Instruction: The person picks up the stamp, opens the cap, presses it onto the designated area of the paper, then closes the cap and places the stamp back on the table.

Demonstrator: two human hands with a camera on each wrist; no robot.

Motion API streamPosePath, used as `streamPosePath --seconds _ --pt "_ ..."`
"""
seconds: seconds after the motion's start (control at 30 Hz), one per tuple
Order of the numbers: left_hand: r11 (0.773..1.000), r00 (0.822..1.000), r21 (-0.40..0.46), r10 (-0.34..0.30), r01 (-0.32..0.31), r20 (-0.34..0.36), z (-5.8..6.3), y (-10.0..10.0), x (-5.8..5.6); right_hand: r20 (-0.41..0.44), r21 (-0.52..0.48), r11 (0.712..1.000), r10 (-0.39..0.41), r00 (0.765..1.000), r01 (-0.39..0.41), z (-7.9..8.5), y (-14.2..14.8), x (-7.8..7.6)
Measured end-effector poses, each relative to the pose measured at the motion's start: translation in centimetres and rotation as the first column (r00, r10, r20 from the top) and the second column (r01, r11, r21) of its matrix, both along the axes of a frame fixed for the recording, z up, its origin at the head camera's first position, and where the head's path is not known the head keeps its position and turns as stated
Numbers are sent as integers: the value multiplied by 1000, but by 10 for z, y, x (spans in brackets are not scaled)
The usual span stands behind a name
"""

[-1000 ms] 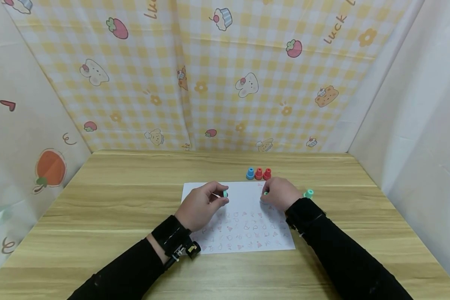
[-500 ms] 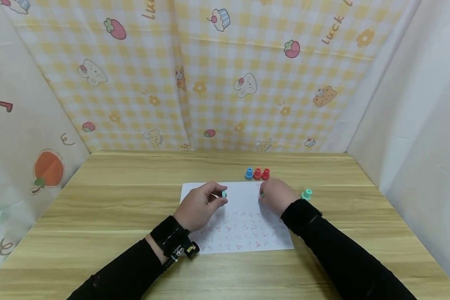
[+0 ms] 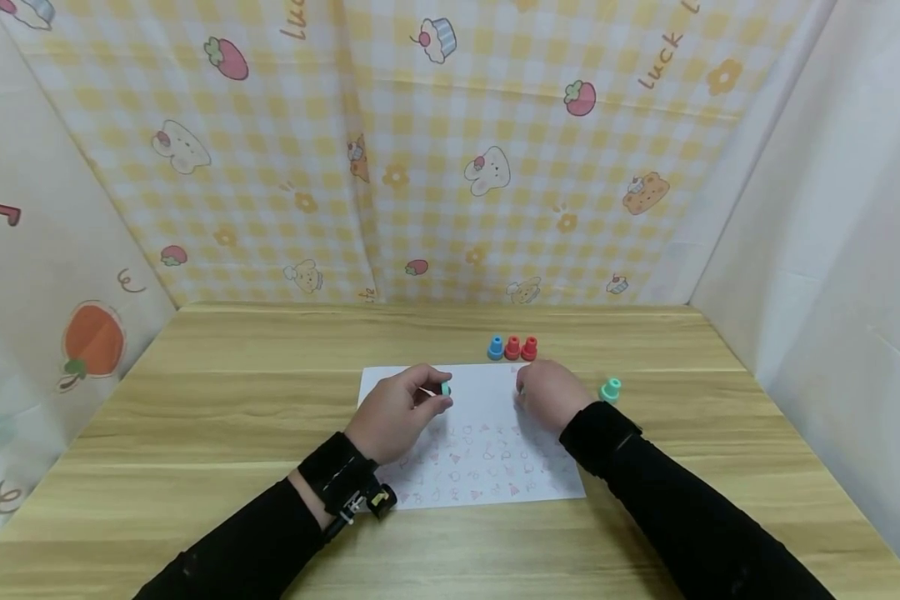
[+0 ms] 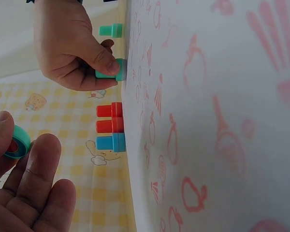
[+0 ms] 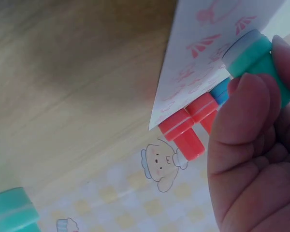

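Observation:
A white paper sheet (image 3: pixel 487 467) printed with small pink stamp marks lies on the wooden table (image 3: pixel 232 400). My right hand (image 3: pixel 527 390) pinches a teal stamp (image 4: pixel 108 70) and holds its face against the sheet's far right part; the same teal stamp (image 5: pixel 253 55) sits between thumb and fingers in the right wrist view. My left hand (image 3: pixel 438 392) hovers over the sheet's far left part and holds a small teal cap (image 3: pixel 446 388) at its fingertips. That teal cap (image 4: pixel 15 141) shows red inside.
A blue stamp (image 3: pixel 496 347) and two red stamps (image 3: pixel 521 347) stand in a row just beyond the sheet's far edge. Another teal stamp (image 3: pixel 610 389) stands on the table right of the sheet. Patterned cloth walls enclose the table on three sides.
My right hand with its teal stamp has shifted slightly left along the sheet's far edge. The left hand keeps the cap in the same place.

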State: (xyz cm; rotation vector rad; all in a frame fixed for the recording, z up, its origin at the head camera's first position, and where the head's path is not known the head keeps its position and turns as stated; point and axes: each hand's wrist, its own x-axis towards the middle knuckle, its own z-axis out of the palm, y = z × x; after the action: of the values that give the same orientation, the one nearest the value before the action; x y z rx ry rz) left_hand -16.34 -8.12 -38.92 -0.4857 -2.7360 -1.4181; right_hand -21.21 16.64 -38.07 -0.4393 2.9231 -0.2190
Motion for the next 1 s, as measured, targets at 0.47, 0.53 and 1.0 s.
streamPosePath --seconds 0.47,0.53,1.0 --pt "1000 1000 -11 6 -6 4 1 -1 0 18 -13 1000 -10 1000 11 1 -1 0" --pt "1000 1000 -11 5 -5 7 1 -1 0 19 -15 1000 -11 1000 11 1 -1 0" --pt "1000 1000 1 -14 14 0 -1 -1 -2 10 8 1000 -9 1000 8 -2 0 -2"
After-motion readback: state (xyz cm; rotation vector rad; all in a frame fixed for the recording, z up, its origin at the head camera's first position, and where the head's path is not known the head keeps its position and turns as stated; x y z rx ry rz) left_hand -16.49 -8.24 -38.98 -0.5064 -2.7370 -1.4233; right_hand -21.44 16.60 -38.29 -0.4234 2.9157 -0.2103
